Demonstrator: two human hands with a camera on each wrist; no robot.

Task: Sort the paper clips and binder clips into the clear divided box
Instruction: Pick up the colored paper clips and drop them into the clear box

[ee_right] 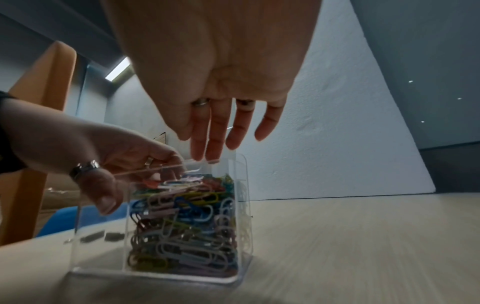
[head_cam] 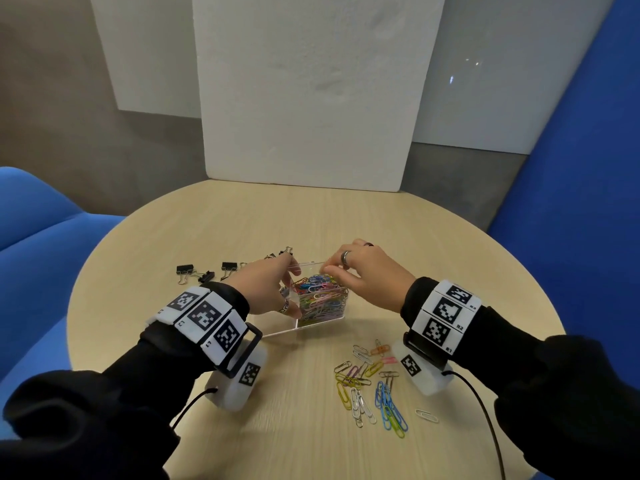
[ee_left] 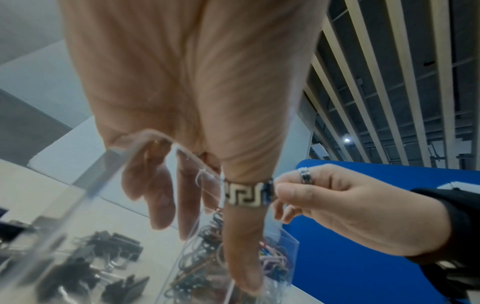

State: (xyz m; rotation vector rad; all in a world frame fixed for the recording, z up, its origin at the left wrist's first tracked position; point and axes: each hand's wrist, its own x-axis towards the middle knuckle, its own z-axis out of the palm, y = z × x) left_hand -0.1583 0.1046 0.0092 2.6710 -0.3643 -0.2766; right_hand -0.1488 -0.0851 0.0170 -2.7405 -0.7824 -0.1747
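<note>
The clear divided box (head_cam: 277,324) stands mid-table, its right compartment packed with coloured paper clips (head_cam: 322,296) and its left one bare. My left hand (head_cam: 275,287) grips the box, thumb (ee_left: 244,246) on the near wall and fingers over the far wall. My right hand (head_cam: 349,271) hovers over the full compartment; its straight fingertips (ee_right: 207,153) touch the top rim of the box (ee_right: 245,205), and I see no clip between them. Black binder clips (head_cam: 185,270) lie behind and left of the box. Loose paper clips (head_cam: 370,386) lie scattered at front right.
The round wooden table (head_cam: 207,230) has a white foam board (head_cam: 304,98) leaning at its back edge. A blue chair (head_cam: 34,220) sits to the left and a blue panel (head_cam: 588,168) to the right. One lone paper clip (head_cam: 426,415) lies apart from the pile.
</note>
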